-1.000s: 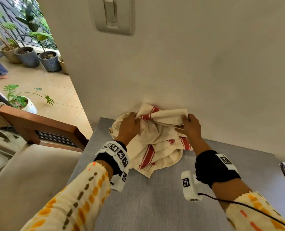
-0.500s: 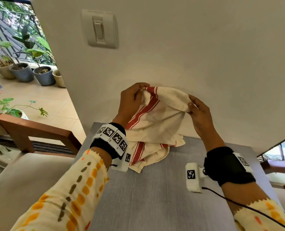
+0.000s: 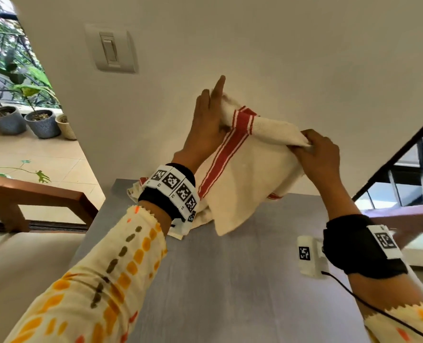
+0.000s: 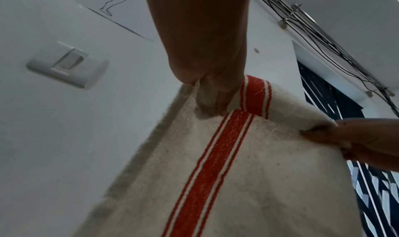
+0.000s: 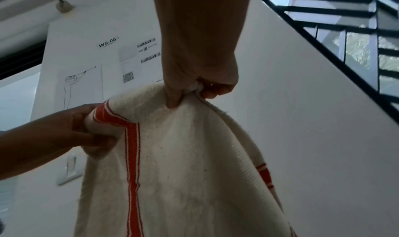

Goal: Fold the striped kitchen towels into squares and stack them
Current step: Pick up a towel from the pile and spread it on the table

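While both hands hold it up: the towel [image 3: 245,174] hangs in front of the wall [image 3: 304,58], its lower folds on the desk [image 3: 230,280].
Towel: cream with red stripes, top edge stretched between the hands.
Left hand [image 3: 205,129]: grips the left end of the top edge by the red stripe; index finger points up, other fingers wrapped on cloth.
Right hand [image 3: 321,154]: fingers [image 5: 172,100] curled, pinching the right end bunched.
Second towel [image 3: 137,191]: crumpled on the desk behind the left wrist.
Wall: carries a light switch [image 3: 111,49].
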